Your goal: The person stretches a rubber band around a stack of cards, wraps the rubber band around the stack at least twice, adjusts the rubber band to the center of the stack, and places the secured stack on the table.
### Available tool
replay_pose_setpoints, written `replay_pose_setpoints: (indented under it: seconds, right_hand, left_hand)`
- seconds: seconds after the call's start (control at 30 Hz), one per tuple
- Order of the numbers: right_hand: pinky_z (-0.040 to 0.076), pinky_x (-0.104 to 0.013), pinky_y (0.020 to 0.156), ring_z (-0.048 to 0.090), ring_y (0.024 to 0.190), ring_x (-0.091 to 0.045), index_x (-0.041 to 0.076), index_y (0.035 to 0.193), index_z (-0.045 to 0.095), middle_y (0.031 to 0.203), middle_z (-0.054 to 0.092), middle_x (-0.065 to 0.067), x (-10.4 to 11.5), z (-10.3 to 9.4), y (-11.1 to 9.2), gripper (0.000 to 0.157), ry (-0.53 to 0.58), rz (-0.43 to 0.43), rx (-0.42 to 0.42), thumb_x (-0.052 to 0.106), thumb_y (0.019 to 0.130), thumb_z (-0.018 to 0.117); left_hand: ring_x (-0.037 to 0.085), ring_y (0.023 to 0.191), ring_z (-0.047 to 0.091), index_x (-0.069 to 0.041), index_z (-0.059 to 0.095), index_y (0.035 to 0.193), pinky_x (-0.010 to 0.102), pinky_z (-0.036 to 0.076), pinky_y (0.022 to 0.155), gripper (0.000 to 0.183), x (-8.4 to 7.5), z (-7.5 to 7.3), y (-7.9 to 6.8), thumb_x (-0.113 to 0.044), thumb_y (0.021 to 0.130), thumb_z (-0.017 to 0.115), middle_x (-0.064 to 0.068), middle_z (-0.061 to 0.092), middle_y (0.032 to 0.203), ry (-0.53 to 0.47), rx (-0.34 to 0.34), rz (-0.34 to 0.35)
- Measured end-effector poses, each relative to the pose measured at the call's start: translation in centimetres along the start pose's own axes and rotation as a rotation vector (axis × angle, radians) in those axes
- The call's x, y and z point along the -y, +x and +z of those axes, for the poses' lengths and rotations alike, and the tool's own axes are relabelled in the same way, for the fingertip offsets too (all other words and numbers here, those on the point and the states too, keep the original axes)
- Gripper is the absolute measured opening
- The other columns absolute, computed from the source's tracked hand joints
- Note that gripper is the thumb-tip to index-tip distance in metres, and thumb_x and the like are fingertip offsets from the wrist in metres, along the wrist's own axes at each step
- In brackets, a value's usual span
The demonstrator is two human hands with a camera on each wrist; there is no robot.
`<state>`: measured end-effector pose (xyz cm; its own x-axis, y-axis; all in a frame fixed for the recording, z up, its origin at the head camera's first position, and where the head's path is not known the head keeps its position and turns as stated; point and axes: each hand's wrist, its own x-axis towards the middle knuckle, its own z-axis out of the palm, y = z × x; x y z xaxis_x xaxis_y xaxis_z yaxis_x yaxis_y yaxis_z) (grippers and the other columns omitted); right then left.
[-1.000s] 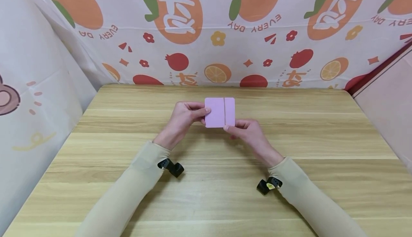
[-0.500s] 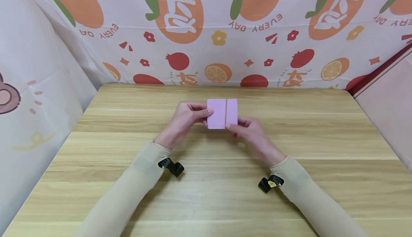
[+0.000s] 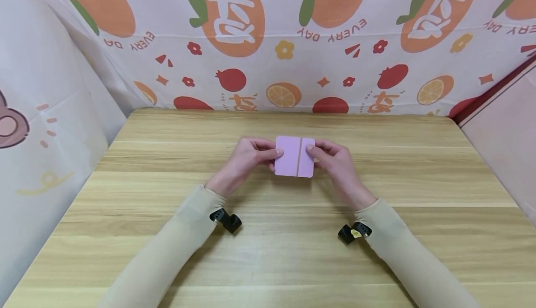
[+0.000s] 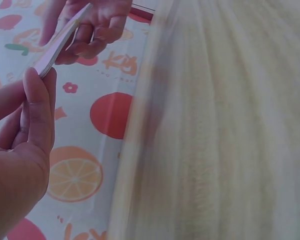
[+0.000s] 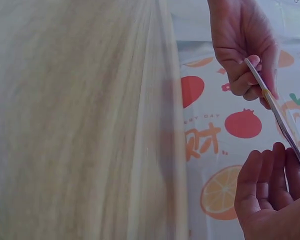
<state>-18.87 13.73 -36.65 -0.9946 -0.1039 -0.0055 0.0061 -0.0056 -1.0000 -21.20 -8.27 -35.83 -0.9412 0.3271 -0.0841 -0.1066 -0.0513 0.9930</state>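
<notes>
A thin stack of pink, round-cornered square cards [image 3: 288, 163] is held up between both hands in the head view. Round it runs a narrow tan rubber band [image 3: 299, 160], right of the middle. My left hand [image 3: 253, 157] pinches the left edge, thumb on the front face, other fingers behind. At the right edge my right hand [image 3: 336, 157] pinches the stack, its thumb beside the band near the top. From the left wrist the cards [image 4: 57, 47] appear nearly edge-on, with several layers showing. The right wrist view shows the band [image 5: 266, 94] wrapped over the stack's edge.
Below the hands spreads a wood-grain table [image 3: 268, 252], its far edge against a fruit-print cloth [image 3: 318, 56]. White cloth [image 3: 50, 89] hangs at the left, and a pale panel [image 3: 506, 126] stands at the right. Each sleeve cuff carries a small black camera [image 3: 228, 219].
The card stack has shifted right and a little toward me, with the left hand following. The right hand has moved up from the lower right corner to the upper right edge.
</notes>
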Motion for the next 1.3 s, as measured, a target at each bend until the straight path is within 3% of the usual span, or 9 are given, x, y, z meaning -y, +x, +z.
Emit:
replay_pose_setpoints:
  seconds: [0.57,0.83,1.3]
  right_hand:
    - [0.049,-0.024,0.068,0.054,0.083,-0.014,0.003,0.099,0.068,0.094,0.063,-0.007,0.0,-0.1,0.0,0.026,0.004,-0.068,-0.024,0.024,0.084,0.071]
    - [0.047,-0.022,0.066,0.056,0.086,-0.014,0.005,0.097,0.070,0.095,0.066,-0.005,-0.3,-0.1,0.2,0.027,-0.087,-0.045,-0.040,0.028,0.083,0.072]
    - [0.049,-0.025,0.068,0.057,0.086,-0.015,0.003,0.100,0.071,0.098,0.067,-0.005,-0.4,-0.3,-0.1,0.033,-0.100,-0.005,-0.032,0.030,0.081,0.073]
  left_hand:
    - [0.014,0.055,0.058,0.006,0.069,0.094,0.029,0.053,0.063,0.017,0.9,0.6,-0.2,-0.005,0.081,0.072,0.010,0.067,0.077,0.046,0.066,-0.014]
    - [0.016,0.055,0.059,0.007,0.069,0.094,0.034,0.053,0.061,0.016,0.7,1.2,-0.6,-0.002,0.081,0.070,0.013,0.068,0.079,0.082,0.089,-0.004]
    - [0.014,0.054,0.058,0.009,0.068,0.094,0.029,0.052,0.058,0.017,0.9,1.4,-0.7,-0.001,0.082,0.069,0.013,0.067,0.077,0.099,0.112,-0.009]
